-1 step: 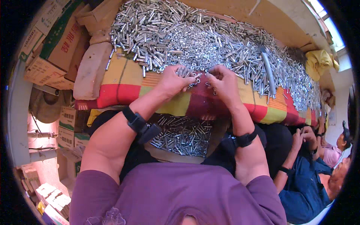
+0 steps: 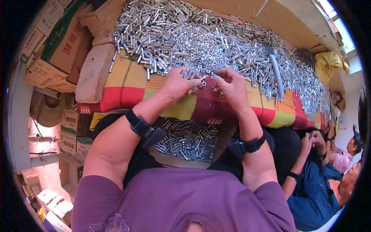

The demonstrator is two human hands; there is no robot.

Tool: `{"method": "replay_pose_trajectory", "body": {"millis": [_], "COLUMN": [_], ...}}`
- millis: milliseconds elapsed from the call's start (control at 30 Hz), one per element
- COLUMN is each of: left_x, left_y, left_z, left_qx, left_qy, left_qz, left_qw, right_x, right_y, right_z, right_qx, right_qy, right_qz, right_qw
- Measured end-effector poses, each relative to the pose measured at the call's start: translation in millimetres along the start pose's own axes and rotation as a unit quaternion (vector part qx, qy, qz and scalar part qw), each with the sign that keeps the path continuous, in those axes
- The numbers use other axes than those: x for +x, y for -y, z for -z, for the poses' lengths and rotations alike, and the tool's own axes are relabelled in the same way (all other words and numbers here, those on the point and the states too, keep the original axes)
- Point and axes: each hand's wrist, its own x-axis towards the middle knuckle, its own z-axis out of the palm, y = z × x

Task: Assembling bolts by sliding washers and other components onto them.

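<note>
Where the heap of metal sleeves meets the striped cloth on the desk, the left hand cups a bunch of sleeves; the right hand pinches small nuts beside it; a tray of finished pieces sits in the lap, likely for easy dropping.

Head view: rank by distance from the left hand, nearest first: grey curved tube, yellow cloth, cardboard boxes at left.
From the left hand:
1. Grey curved tube, to its right on the metal pile.
2. Cardboard boxes, upper left.
3. Yellow cloth, far right.
</note>
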Motion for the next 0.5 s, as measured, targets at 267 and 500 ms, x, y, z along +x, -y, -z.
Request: {"method": "replay_pose_trajectory", "body": {"millis": [267,500], "left_x": [-4.3,-1.5], "left_y": [3.8,-3.6], "left_z": [-0.2,9.6], "left_qx": [-0.031,-0.204], "left_qy": [0.053,0.117], "left_qz": [0.013,0.167], "left_qw": [0.998,0.957], "right_x": [-14.1,-13.3], "right_y": [7.6,-4.4], "right_z": [-8.4,-14.9], "right_qx": [0.195,0.132], "right_qy": [0.038,0.000], "right_qz": [0.042,0.134], "right_qw": [0.979,0.982]}}
